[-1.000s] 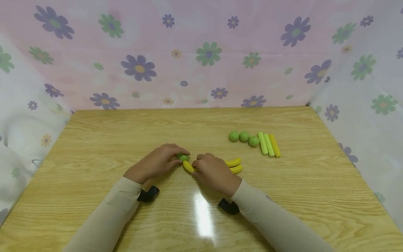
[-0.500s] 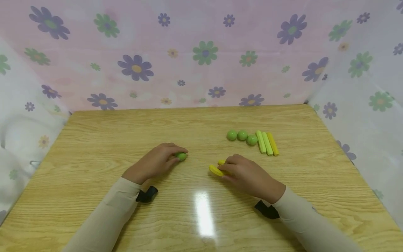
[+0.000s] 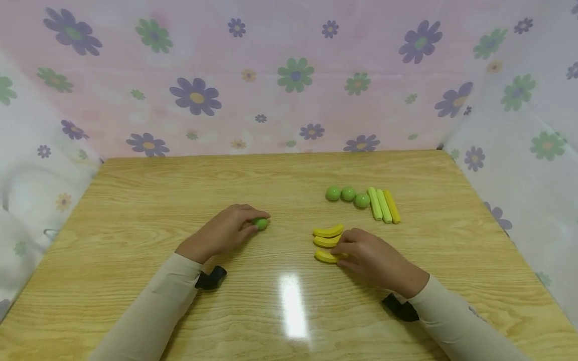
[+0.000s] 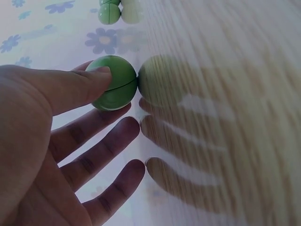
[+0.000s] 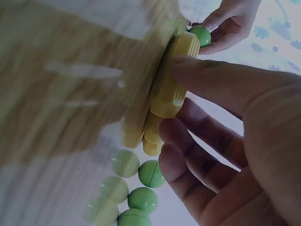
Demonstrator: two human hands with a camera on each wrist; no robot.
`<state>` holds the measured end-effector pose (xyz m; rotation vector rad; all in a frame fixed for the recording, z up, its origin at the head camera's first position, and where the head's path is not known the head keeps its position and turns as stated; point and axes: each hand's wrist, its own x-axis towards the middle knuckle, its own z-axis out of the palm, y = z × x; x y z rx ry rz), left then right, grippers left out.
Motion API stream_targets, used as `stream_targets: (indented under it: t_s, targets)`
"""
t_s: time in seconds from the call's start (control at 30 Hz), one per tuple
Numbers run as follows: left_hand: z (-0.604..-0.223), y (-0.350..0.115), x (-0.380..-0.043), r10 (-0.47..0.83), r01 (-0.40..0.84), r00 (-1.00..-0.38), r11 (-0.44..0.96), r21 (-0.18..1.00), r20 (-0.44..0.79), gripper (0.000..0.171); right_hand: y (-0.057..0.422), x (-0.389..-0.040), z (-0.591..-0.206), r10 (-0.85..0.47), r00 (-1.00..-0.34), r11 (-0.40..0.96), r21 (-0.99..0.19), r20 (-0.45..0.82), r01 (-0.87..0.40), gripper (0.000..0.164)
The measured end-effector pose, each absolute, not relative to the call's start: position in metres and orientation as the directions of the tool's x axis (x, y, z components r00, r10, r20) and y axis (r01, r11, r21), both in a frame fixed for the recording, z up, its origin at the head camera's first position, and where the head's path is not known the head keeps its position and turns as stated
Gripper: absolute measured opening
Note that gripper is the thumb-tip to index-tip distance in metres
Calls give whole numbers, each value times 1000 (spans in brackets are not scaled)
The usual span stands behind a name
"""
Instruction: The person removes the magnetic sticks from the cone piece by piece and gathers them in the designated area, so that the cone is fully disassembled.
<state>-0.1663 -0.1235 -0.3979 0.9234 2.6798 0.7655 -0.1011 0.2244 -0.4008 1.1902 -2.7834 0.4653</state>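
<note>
My left hand (image 3: 223,233) pinches a green ball (image 3: 260,224) between thumb and finger at the table's middle. In the left wrist view a seam line runs round this ball (image 4: 115,84), which rests on the tabletop; the other fingers are spread below it. To the right, my right hand (image 3: 379,260) holds the nearest of three yellow toy bananas (image 3: 324,256) by its right end. The right wrist view has the thumb on that banana's side (image 5: 171,80). Just beyond it lie the second banana (image 3: 324,241), partly hidden by the fingers, and the third banana (image 3: 328,231).
Farther back on the wooden table (image 3: 180,185), three green balls (image 3: 348,194) stand in a row. Beside them lie two light green sticks (image 3: 379,205) and one yellow stick (image 3: 392,206). A flowered curtain (image 3: 253,100) encloses the back and sides.
My right hand has moved right with a banana from near the left hand's ball, setting it down in front of the other two. The left hand stays on its ball.
</note>
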Motion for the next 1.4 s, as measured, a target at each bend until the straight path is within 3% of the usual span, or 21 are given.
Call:
stream_targets:
  t_s: [0.3,0.57,1.0,1.4]
  targets:
    - [-403,-115,-171,603,479,-796,680,555,-52,36,224,-103,-407,-666,-718,675,-248,202,-695,23]
    - [-405,-82,-192,637,534,-771,669,518,-28,36,220,-103,-413,-648,-737,697,-240,195,-676,23]
    - [-396,-15,-236,538,417,-838,745,521,-97,40,209,-101,-414,-647,-727,691,-224,230,-687,24]
    - [-403,-3,-241,529,422,-841,772,475,-112,38,207,-100,-412,-637,-751,712,-240,174,-660,24]
